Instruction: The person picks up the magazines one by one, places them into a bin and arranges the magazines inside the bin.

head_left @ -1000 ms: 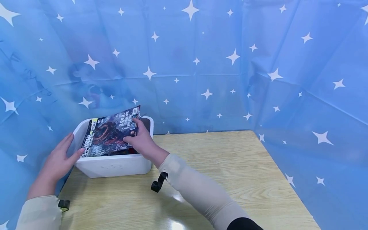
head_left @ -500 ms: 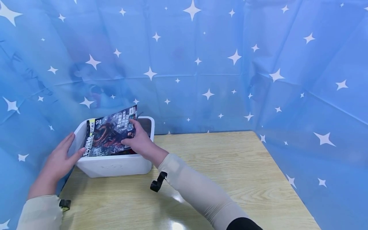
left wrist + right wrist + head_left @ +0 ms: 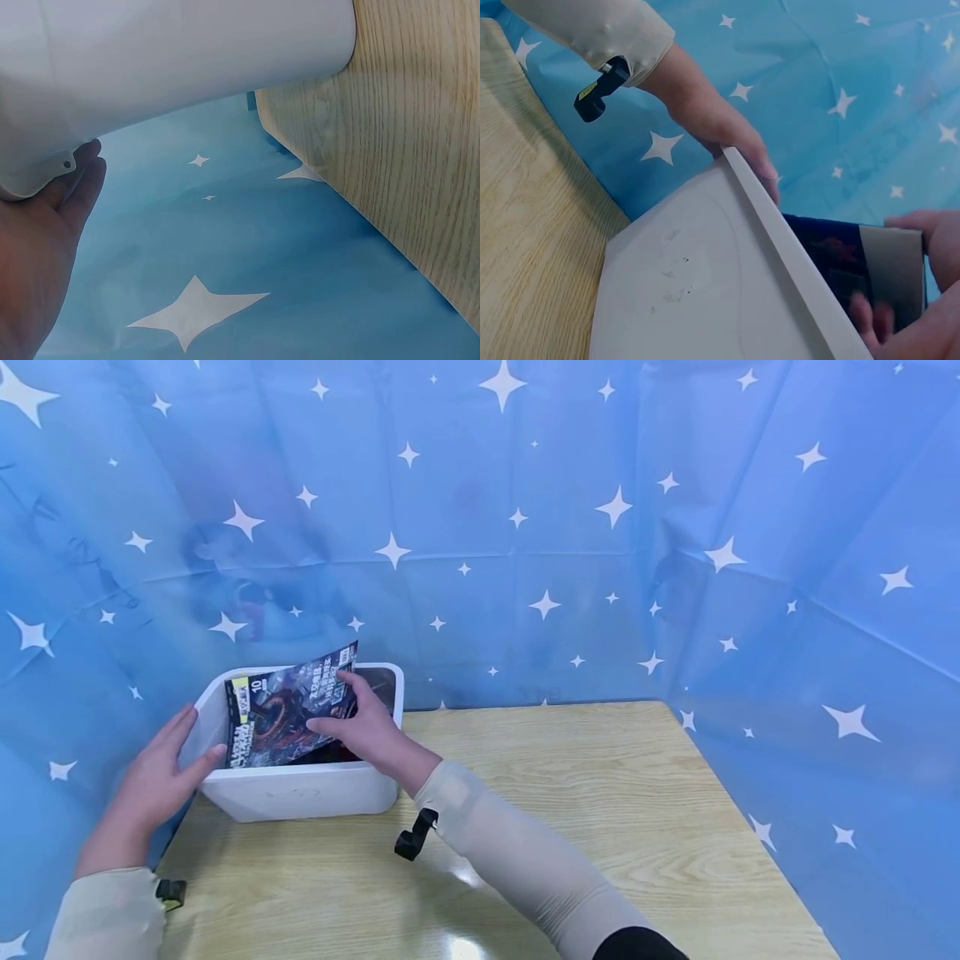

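Observation:
A magazine [image 3: 277, 718] with a dark, colourful cover leans inside a white plastic bin [image 3: 300, 793] at the table's left end. Its upper right corner sticks up above the bin's far rim. My right hand [image 3: 367, 727] pinches the magazine's right side, thumb and fingers spread along it. In the right wrist view, fingers of that hand [image 3: 922, 322] show around the magazine's edge [image 3: 892, 259]. My left hand [image 3: 153, 781] holds the bin's left rim, thumb over the top. From the left wrist, its fingers [image 3: 90, 176] are seen behind the rim's small holed tab.
The bin stands on a pale wooden table [image 3: 570, 802], near the left edge and against the back. A blue curtain [image 3: 480, 527] with white stars hangs behind and on both sides. Dark contents of the bin lie partly hidden below the magazine.
The magazine has shifted slightly: its upper right corner has come left and down, and its left edge has moved right, off the bin's near left corner. My left hand stays on the rim.

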Available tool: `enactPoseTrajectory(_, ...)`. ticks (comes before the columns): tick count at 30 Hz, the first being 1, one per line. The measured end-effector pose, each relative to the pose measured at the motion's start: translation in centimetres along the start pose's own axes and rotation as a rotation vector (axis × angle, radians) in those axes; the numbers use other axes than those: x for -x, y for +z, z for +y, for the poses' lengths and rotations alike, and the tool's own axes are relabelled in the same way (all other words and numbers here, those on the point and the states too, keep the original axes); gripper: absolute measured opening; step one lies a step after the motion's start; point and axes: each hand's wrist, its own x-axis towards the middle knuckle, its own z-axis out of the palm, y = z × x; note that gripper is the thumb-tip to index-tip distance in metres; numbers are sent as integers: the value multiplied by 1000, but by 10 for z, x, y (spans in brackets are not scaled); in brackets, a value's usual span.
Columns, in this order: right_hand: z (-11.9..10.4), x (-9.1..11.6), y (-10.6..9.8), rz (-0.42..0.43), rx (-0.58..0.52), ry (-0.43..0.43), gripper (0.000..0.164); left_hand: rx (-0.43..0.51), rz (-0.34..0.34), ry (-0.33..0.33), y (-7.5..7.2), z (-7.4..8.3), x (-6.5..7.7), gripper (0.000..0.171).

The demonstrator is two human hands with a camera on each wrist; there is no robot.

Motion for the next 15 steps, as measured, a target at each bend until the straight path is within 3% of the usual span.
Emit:
enactPoseTrajectory(10, 1, 2, -6, 159, 64, -112, 66, 2, 16, 9, 0, 1, 1, 87)
enactPoseTrajectory(15, 1, 3, -15, 174, 35, -122, 53, -2, 12, -7, 0, 0, 0, 89)
